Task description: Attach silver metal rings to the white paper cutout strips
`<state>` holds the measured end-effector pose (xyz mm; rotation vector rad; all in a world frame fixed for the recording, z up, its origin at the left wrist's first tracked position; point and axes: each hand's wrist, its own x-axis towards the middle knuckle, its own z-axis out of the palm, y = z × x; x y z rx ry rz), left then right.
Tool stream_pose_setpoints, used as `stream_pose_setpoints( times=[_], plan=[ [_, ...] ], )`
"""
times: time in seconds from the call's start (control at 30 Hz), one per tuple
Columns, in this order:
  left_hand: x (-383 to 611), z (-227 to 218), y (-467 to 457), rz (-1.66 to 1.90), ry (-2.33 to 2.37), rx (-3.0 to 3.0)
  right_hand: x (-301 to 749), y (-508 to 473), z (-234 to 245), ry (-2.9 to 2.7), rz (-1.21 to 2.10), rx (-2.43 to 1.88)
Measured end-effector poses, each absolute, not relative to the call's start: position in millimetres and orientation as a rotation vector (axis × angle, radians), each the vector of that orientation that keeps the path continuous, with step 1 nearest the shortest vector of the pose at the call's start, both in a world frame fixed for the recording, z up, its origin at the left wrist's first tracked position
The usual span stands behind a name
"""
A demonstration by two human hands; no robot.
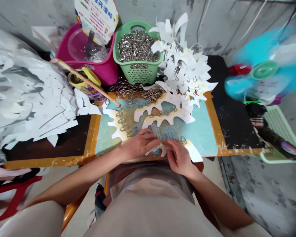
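Note:
My left hand (138, 144) and my right hand (179, 157) meet at the near edge of a teal board (204, 130), both with fingers pinched on a small teal printed card (164, 133). White notched paper sheets (162, 113) with metal rings (124, 126) stuck on them lie on the board just beyond my fingers. A small ring (184, 140) sits next to my right fingertips.
A green basket (138, 70) full of metal rings stands at the back, a pink tub (106, 67) to its left, a wooden stick (88, 82) across a can. Heaps of white paper lie left (27, 98) and back right (185, 65). A turquoise fan (263, 74) spins right.

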<state>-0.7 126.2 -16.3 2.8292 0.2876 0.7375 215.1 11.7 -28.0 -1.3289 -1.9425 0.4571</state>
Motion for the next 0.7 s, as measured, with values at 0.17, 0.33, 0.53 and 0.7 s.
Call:
stream_pose_setpoints(
  times=[0.17, 0.33, 0.53, 0.7],
  plan=[
    [-10, -27, 124, 0.719, 0.352, 2.832, 210, 15, -24, -2.082, 0.374, -1.339],
    [-12, -35, 125, 0.721, 0.379, 2.803, 210, 18, -23, -2.115, 0.386, -1.369],
    [-10, -30, 133, 0.581, 0.328, 2.797, 211, 19, -20, -2.168, 0.362, -1.398],
    [-13, -17, 134, 0.505, 0.261, 2.814, 208, 20, -15, -2.240, 0.283, -1.441]
  ],
)
